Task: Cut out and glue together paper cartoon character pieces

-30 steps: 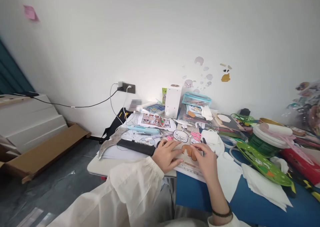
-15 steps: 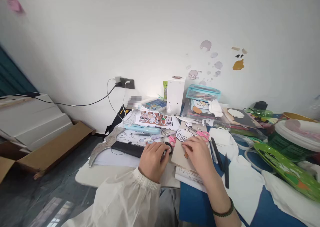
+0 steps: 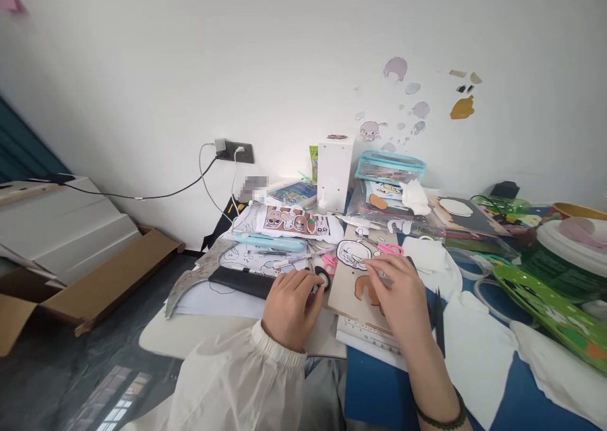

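Observation:
My left hand (image 3: 290,308) is closed, its thumb and fingertips pinched together at the left edge of a roll of black tape (image 3: 327,279). What lies between those fingertips is hidden. My right hand (image 3: 401,292) is also pinched, over the beige board (image 3: 344,297); anything in its fingers is too small to make out. Beneath the right fingers lies a brown cut-out shape (image 3: 364,287), partly covered by the hand. A white paper cut-out with a black outline (image 3: 351,254) rests on the board just beyond the fingertips.
Pink-handled scissors (image 3: 391,249) lie behind my right hand, dark tweezers (image 3: 439,323) to its right. A black case (image 3: 241,282) is left of my left hand. A ruler (image 3: 365,333) sits under the board's near edge. A green tray (image 3: 554,311) and a tub (image 3: 569,260) stand at right.
My right hand has shifted to the right, uncovering more of the brown cut-out. My left hand stays by the tape roll. The view has turned slightly.

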